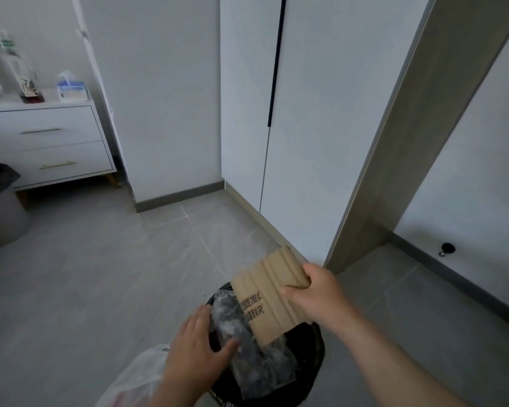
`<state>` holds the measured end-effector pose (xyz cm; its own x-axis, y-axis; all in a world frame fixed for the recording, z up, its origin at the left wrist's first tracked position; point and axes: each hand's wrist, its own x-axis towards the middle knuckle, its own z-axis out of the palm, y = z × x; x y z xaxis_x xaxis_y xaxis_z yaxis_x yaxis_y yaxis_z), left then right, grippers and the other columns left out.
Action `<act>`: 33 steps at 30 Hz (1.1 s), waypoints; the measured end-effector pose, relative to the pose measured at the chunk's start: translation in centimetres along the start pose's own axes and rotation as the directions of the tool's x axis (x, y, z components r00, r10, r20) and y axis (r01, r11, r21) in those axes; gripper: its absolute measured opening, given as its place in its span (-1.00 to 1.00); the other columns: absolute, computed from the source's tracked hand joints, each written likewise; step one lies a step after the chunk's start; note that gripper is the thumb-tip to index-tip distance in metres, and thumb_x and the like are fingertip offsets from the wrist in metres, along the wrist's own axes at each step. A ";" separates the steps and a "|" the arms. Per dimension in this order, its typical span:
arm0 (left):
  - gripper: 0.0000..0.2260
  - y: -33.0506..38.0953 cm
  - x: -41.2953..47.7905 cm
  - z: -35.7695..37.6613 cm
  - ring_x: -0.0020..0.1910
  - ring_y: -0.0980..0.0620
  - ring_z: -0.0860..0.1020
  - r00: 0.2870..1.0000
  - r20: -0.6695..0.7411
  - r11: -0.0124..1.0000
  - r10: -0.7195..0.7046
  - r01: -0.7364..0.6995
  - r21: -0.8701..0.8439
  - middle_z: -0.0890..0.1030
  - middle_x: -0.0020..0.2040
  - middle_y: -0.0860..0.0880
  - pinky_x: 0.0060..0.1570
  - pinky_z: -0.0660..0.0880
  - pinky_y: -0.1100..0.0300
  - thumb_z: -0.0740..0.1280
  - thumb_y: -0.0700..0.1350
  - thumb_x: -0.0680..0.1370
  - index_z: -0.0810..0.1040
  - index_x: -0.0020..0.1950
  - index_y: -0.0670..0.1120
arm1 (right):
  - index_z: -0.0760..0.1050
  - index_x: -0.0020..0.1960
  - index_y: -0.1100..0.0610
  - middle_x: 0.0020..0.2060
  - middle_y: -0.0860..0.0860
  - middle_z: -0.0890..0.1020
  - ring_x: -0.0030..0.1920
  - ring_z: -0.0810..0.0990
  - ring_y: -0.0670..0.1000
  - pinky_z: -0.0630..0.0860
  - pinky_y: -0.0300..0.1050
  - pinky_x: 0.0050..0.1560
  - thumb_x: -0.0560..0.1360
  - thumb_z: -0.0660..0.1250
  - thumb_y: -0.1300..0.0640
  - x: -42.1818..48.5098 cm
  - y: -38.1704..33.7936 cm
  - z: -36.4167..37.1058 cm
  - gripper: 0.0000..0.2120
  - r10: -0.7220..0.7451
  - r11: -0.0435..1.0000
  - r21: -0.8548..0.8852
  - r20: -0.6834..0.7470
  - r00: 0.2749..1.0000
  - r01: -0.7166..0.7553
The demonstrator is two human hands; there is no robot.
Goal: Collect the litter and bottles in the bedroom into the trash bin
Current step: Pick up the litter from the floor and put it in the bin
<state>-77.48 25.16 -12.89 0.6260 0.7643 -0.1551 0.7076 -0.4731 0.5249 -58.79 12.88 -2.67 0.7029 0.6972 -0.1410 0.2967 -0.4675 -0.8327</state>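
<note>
A black trash bin (313,362) stands on the floor below me, lined with a dark bag. My right hand (321,292) grips a folded brown cardboard piece (268,295) with dark printed characters, its lower end reaching into the bin. My left hand (196,351) holds a crumpled clear plastic wrap (247,348) lying over the bin's left rim, thumb pressed onto it. A thin whitish plastic bag (135,377) hangs below my left wrist; how it is held is hidden.
White wardrobe doors (321,113) and a grey-brown door frame (394,171) rise ahead. At far left stand a white drawer chest (47,142) with bottles (15,66) and a tissue box (71,89), and another grey bin (0,207) with a black liner. A black doorstop (446,248) sits at right.
</note>
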 end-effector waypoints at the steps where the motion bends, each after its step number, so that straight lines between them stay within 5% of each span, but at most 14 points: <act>1: 0.08 -1.2 -0.1 -0.1 0.53 0.10 0.01 0.993 0.094 0.998 0.064 -0.064 -0.001 0.00 0.51 0.18 0.48 0.08 0.14 0.22 0.55 0.22 -0.04 0.55 0.02 | 0.56 -0.11 0.01 -0.21 -0.06 0.66 -0.18 0.64 -0.10 0.61 -0.08 -0.11 0.34 0.44 0.07 0.2 0.4 0.9 -0.85 -0.002 1.000 -0.012 0.040 0.999 0.003; 3: 0.27 -2.8 0.1 0.1 0.50 0.20 -0.17 0.966 0.238 0.995 0.102 -0.094 -0.044 -0.20 0.52 0.18 0.50 -0.05 0.17 0.24 0.62 0.03 -0.20 0.54 0.06 | 0.56 -0.08 0.00 -0.18 -0.07 0.66 -0.15 0.63 -0.11 0.60 -0.11 -0.08 0.32 0.44 0.04 0.7 1.7 2.6 -0.81 0.017 0.999 -0.048 0.101 0.995 -0.012; 7: 0.31 -4.0 -0.1 1.3 0.49 0.24 -0.11 0.968 0.221 0.990 0.122 -0.102 -0.102 -0.23 0.50 0.23 0.50 0.04 0.11 0.39 0.53 0.03 -0.26 0.53 0.07 | 0.52 0.06 -0.07 -0.07 -0.13 0.63 -0.06 0.60 -0.11 0.58 -0.06 0.04 0.32 0.41 0.01 2.1 4.9 4.8 -0.68 0.099 0.987 -0.141 0.154 0.983 -0.078; 10: 0.40 -4.5 0.1 1.8 0.50 0.22 -0.11 0.966 0.238 0.988 0.105 -0.075 -0.132 -0.26 0.49 0.24 0.50 0.07 0.09 0.36 0.55 -0.08 -0.27 0.53 0.05 | 0.28 0.42 0.00 0.27 -0.04 0.48 0.22 0.49 -0.01 0.47 -0.03 0.25 0.37 0.38 -0.13 2.7 7.4 6.9 -0.33 0.146 0.942 -0.327 0.200 0.969 -0.075; 12: 0.40 -4.9 0.3 2.2 0.44 0.28 -0.17 0.962 0.242 0.987 0.125 -0.096 -0.126 -0.31 0.48 0.22 0.50 0.04 0.13 0.41 0.51 -0.06 -0.29 0.52 0.03 | -0.08 0.56 0.08 0.49 0.10 0.15 0.46 0.21 0.15 0.28 0.04 0.41 0.43 0.33 -0.22 2.8 8.9 8.6 -0.10 0.130 0.792 -0.610 0.189 0.973 0.013; 14: 0.34 -5.3 0.5 2.5 0.41 0.30 -0.21 0.964 0.234 0.987 0.128 -0.101 -0.126 -0.34 0.44 0.25 0.49 0.03 0.19 0.46 0.41 0.02 -0.30 0.52 0.03 | -0.12 0.56 0.12 0.52 0.16 0.03 0.50 0.07 0.23 0.11 0.12 0.47 0.49 0.28 -0.19 2.5 9.5 10.5 -0.14 0.004 0.595 -0.782 0.235 0.972 0.186; 16: 0.34 -5.5 0.7 2.6 0.42 0.29 -0.25 0.961 0.240 0.985 0.137 -0.106 -0.136 -0.34 0.43 0.25 0.48 -0.01 0.23 0.46 0.41 0.03 -0.31 0.52 0.03 | 0.10 0.50 0.11 0.47 0.18 0.16 0.44 0.16 0.24 0.14 0.15 0.44 0.51 0.23 -0.15 2.3 10.0 12.7 -0.33 -0.073 0.532 -0.779 0.350 0.934 0.333; 18: 0.43 -5.6 0.8 2.8 0.43 0.27 -0.29 0.958 0.242 0.982 0.151 -0.118 -0.146 -0.36 0.44 0.22 0.47 -0.07 0.27 0.36 0.53 -0.11 -0.32 0.51 0.02 | 0.24 0.40 0.10 0.38 0.16 0.29 0.36 0.29 0.22 0.29 0.13 0.35 0.50 0.20 -0.18 2.2 10.2 15.1 -0.42 -0.029 0.593 -0.724 0.419 0.908 0.353; 21: 0.41 -5.9 0.7 3.3 0.44 0.26 -0.33 0.962 0.219 0.980 0.161 -0.131 -0.147 -0.38 0.44 0.21 0.43 -0.14 0.35 0.37 0.51 -0.11 -0.35 0.49 0.04 | 0.08 0.49 0.15 0.44 0.16 0.27 0.40 0.29 0.19 0.34 0.09 0.33 0.46 0.21 -0.25 2.7 10.6 17.8 -0.24 0.158 0.707 -0.669 0.466 0.871 0.230; 25: 0.32 -6.4 0.7 3.8 0.40 0.29 -0.40 0.960 0.204 0.975 0.193 -0.164 -0.150 -0.43 0.40 0.24 0.34 -0.22 0.45 0.41 0.46 -0.01 -0.43 0.39 0.10 | -0.25 0.56 0.12 0.56 0.15 -0.09 0.55 -0.04 0.13 0.03 -0.02 0.51 0.45 0.20 -0.30 4.0 11.4 19.2 -0.04 0.284 0.706 -0.682 0.519 0.806 0.191; 33: 0.20 -6.5 0.2 4.1 0.40 0.29 -0.44 0.969 0.106 0.970 0.223 -0.209 -0.126 -0.43 0.41 0.28 0.39 -0.25 0.34 0.41 0.41 0.10 -0.42 0.38 0.17 | -0.16 0.56 0.16 0.53 0.15 0.13 0.49 0.21 0.18 0.20 -0.04 0.46 0.40 0.36 -0.23 4.9 12.7 19.2 0.01 0.460 0.574 -0.788 0.534 0.710 0.221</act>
<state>-80.61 26.63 -19.77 0.7990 0.5889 -0.1215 0.5136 -0.5633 0.6473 -63.96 20.78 -24.26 0.2899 0.5700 -0.7688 0.8356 -0.5425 -0.0871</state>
